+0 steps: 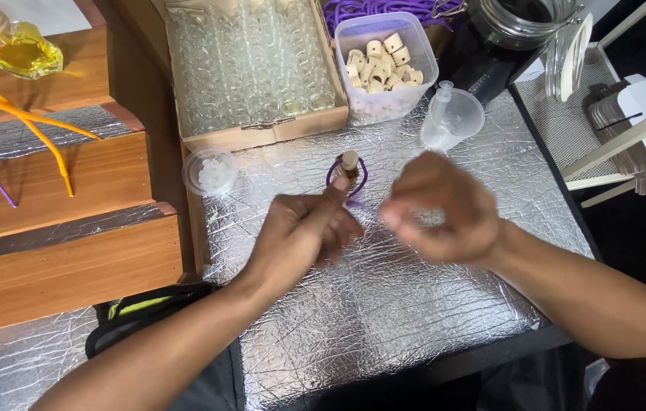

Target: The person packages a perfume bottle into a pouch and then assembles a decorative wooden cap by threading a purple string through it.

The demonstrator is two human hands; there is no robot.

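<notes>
A small glass bottle with a cork stopper (350, 163) stands on the silver foil mat (384, 304), with a purple cord (356, 183) looped around it. My left hand (304, 232) pinches the cord just below the bottle, forefinger and thumb pressed together. My right hand (437, 209) hovers to the right of the bottle, blurred, fingers curled; whether it holds the cord's other end is unclear.
Behind the bottle are a cardboard box of glass bottles (251, 61), a plastic tub of corks (384, 65), a clear funnel (452, 118), a small round lid (209, 171) and a dark glass jar (517, 23). Wooden steps (64, 221) with orange cords stand at left.
</notes>
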